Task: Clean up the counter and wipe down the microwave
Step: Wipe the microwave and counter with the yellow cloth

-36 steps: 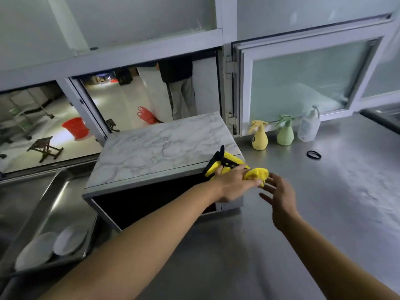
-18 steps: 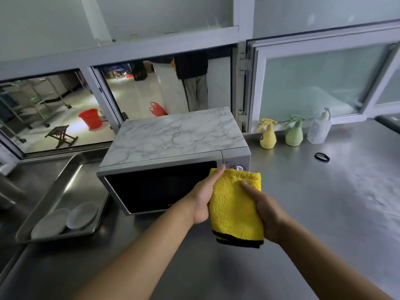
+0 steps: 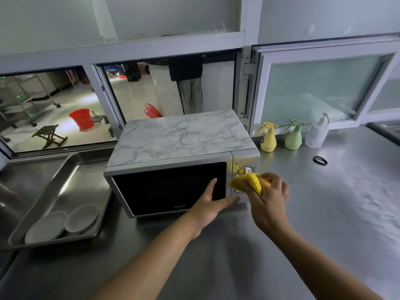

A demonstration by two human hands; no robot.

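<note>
The microwave (image 3: pixel 181 163) stands on the steel table (image 3: pixel 324 213), with the tray (image 3: pixel 54 191) of plates to its left and three bottles (image 3: pixel 293 137) behind its right side. Half a second ago the yellow cloth (image 3: pixel 249 182) hung flat between both hands in front of the microwave door; it is now bunched in the right hand (image 3: pixel 268 202) alone and pressed against the control panel, just below the upper dial. This indicates that wiping of the microwave front has begun. Right grip: fingers curled closed around the cloth. The left hand (image 3: pixel 213 204) has released the cloth; its grip is spread, palm and fingers flat on the lower right of the door, apparently steadying the unit.
</note>
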